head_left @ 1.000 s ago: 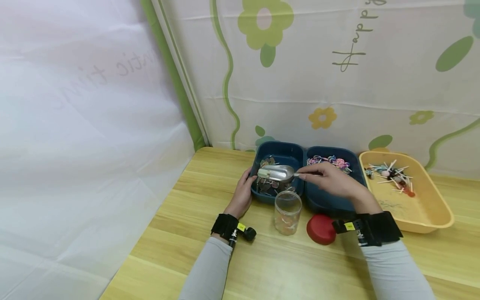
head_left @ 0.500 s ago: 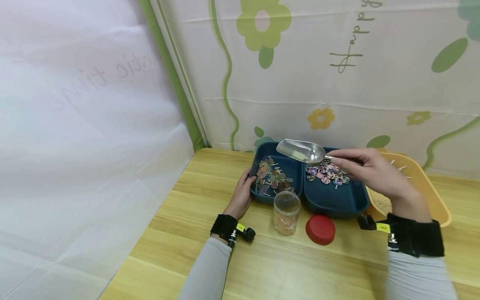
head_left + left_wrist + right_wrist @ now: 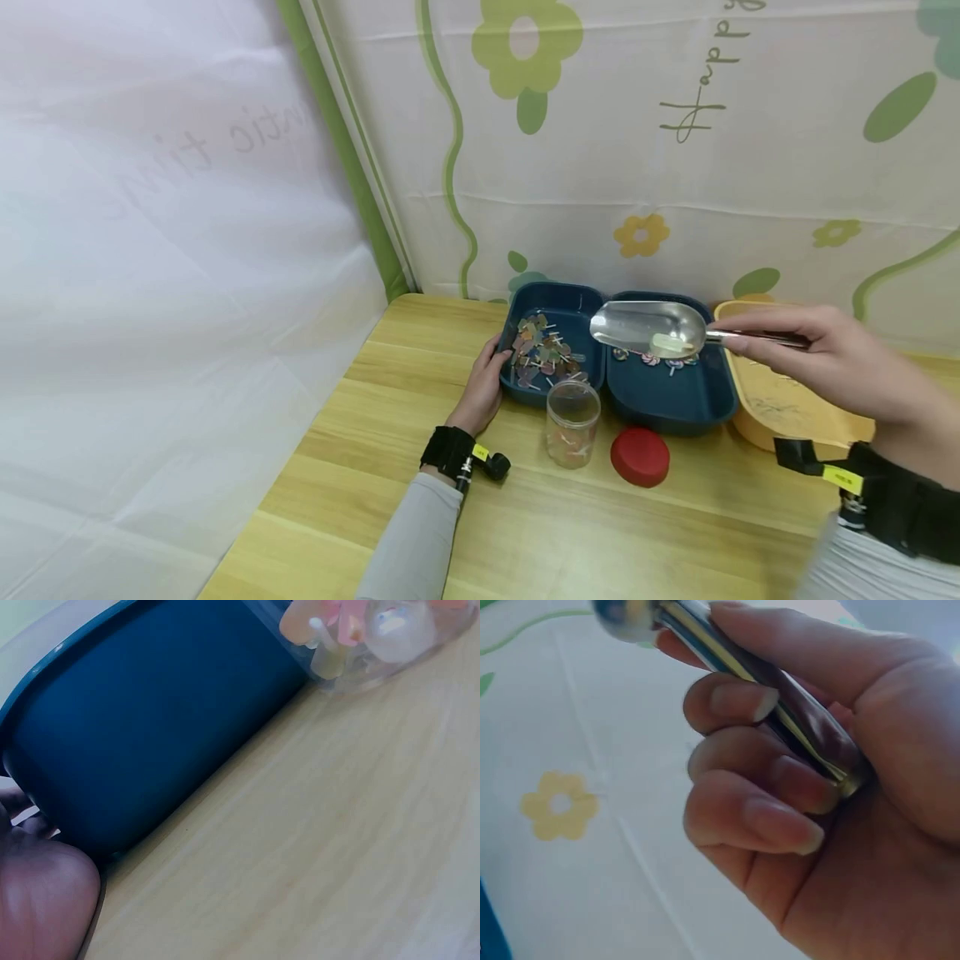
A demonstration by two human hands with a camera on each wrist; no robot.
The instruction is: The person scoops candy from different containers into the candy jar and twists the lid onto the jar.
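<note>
In the head view my right hand [image 3: 832, 354] grips the handle of a metal scoop [image 3: 630, 321], which is held above the middle dark blue tray [image 3: 682, 412]. A pale greenish piece [image 3: 670, 344] lies in the scoop. Curled fingers [image 3: 754, 821] and the thumb wrap the handle in the right wrist view. At the left, my left hand [image 3: 480, 392] holds the side of the other dark blue tray [image 3: 566, 296], thumb at its rim. Flat lollipop-shaped pieces [image 3: 540, 350] are heaped in that tray. The scoop partly hides swirl lollipop pieces [image 3: 651, 359] in the middle tray.
A clear jar [image 3: 573, 412] with a few small pieces inside stands in front of the blue trays. Beside it a red lid [image 3: 640, 457] lies on the wooden table [image 3: 570, 533]. The yellow tray [image 3: 757, 417] is at the right, partly behind my right hand. A printed curtain [image 3: 555, 200] hangs behind.
My right hand has carried the scoop rightward from over the left blue tray to over the middle one; the pale piece now sits nearer the handle. My left hand stays on the tray.
</note>
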